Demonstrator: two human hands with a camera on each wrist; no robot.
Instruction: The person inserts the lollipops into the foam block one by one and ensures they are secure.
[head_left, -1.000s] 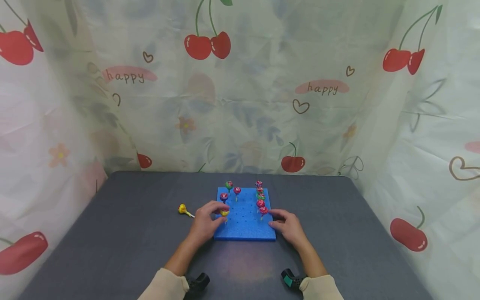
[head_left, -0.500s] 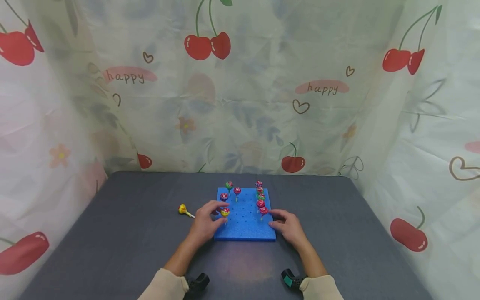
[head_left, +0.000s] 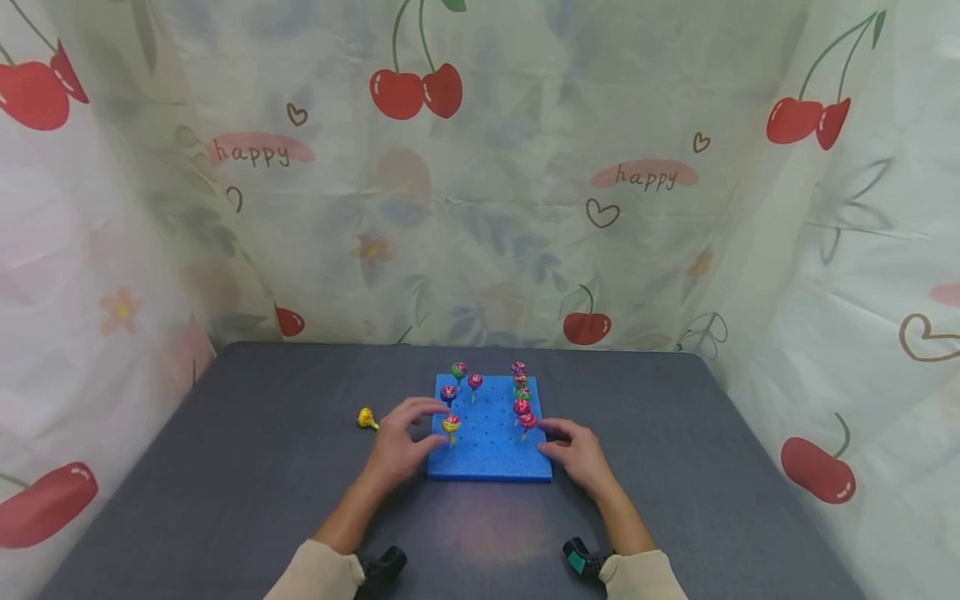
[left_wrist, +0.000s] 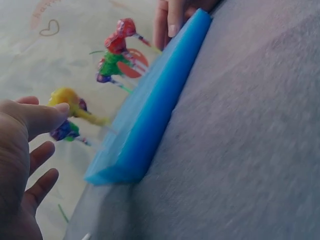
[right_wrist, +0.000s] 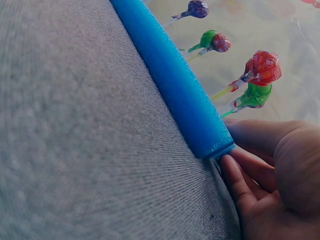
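Note:
My left hand (head_left: pixel 397 442) stands with parted fingers beside a yellow lollipop (head_left: pixel 451 424), which is upright in the blue foam board (head_left: pixel 487 462). In the left wrist view the thumb overlaps that yellow lollipop (left_wrist: pixel 65 97); the head view shows a gap around it. At the board's right edge, my right hand (head_left: pixel 577 454) rests its fairly straight fingers against the side, near the corner of the blue board (right_wrist: pixel 200 127) in the right wrist view. Another yellow lollipop (head_left: pixel 366 417) lies on the table left of the board, its stick partly hidden by my left hand.
Several lollipops stand in a row along the board's right side, the nearest a pink one (head_left: pixel 528 422). At the back left stand a green-and-red one (head_left: pixel 459 369), a pink one (head_left: pixel 475 382) and a purple one (head_left: pixel 448 393). The dark table (head_left: pixel 262 467) ends at a printed curtain (head_left: pixel 487 250).
My left hand has drawn back left from the yellow lollipop in the board, its fingers spreading away, and now covers part of the loose lollipop's stick. My right hand has stayed put.

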